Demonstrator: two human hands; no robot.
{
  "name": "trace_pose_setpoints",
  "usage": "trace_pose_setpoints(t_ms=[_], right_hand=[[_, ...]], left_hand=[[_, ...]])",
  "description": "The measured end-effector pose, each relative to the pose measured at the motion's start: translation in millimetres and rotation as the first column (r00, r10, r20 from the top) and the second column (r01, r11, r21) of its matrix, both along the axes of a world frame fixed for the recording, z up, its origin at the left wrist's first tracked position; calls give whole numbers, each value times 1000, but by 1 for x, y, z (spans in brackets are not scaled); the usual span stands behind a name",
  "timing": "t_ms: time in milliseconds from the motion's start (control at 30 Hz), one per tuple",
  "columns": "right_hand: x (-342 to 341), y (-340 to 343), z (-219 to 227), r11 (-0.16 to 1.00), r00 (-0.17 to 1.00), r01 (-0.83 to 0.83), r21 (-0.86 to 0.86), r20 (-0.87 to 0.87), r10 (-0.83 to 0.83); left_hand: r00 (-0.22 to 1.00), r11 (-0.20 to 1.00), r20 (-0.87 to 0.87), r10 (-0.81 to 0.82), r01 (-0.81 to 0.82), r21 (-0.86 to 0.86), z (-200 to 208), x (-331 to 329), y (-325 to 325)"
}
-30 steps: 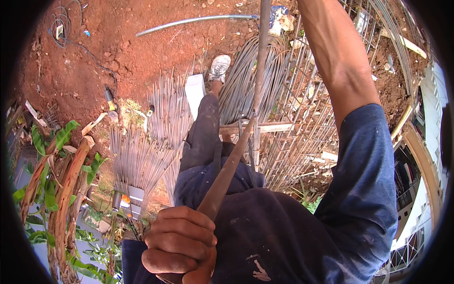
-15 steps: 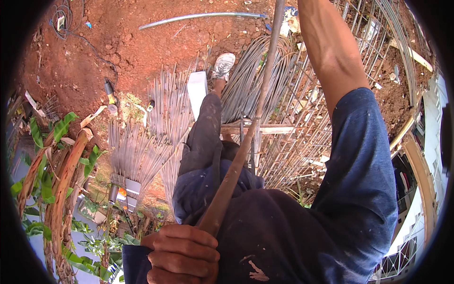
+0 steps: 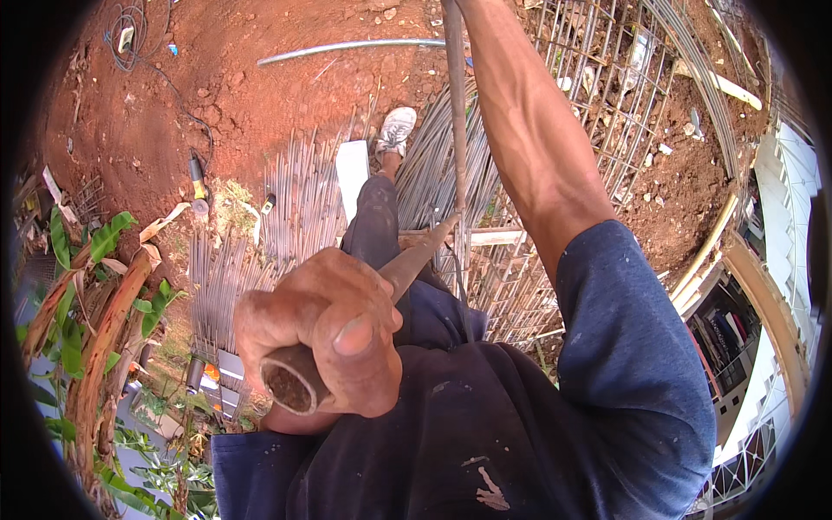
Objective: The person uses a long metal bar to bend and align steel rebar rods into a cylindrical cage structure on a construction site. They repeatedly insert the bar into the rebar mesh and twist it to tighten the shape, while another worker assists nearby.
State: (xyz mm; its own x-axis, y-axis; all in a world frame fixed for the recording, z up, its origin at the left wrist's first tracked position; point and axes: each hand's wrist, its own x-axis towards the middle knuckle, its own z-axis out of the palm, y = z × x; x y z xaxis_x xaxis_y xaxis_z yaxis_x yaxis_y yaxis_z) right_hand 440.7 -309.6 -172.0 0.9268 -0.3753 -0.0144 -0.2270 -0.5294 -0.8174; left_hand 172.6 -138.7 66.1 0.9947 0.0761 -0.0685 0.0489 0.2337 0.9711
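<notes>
Entries run left to right; all places refer to the white block (image 3: 351, 178).

- Banana plant (image 3: 113, 334): green leaves, browned stalks; well left of the block and nearer the wearer.
- Angle grinder (image 3: 198, 180): yellow and dark body, on the ground left of the block.
- Steel rods (image 3: 299, 186): thin, loosely parallel bundle, lying just left of the block.
- Left hand (image 3: 321, 329): nearer the wearer than the block. Fingers are curled firmly around a pipe close to its open end, thumb laid along the near side.
- Hollow steel pipe (image 3: 420, 257): brown, dusty; starts below the block in the left hand and slants away up to the block's right. Judged stiff, fairly heavy, hard to damage; the dull surface probably gives fair grip, though dust may let it slide. Best held by a full wrap near the open end.
- Long metal bar (image 3: 456, 104): right of the block, meeting the pipe's far end in view; whether joined, cannot tell.
- Right forearm (image 3: 537, 121): right of the block, reaching away beside the bar. Its hand lies beyond the upper edge; finger state cannot be told.
- Rebar cage (image 3: 598, 87): farther right of the block.
</notes>
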Motion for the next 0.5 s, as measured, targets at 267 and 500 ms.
trace_pose_setpoints(t_ms=[267, 500], right_hand=[[-94, 14, 124, 998, 999, -20, -62, 47, 23], [-68, 31, 95, 982, 997, -25, -189, -70, 12]], left_hand=[[984, 937, 155, 92, -138, 320, -5, -4, -2], [923, 908, 25, 384, -382, 170, -30, 30, 33]])
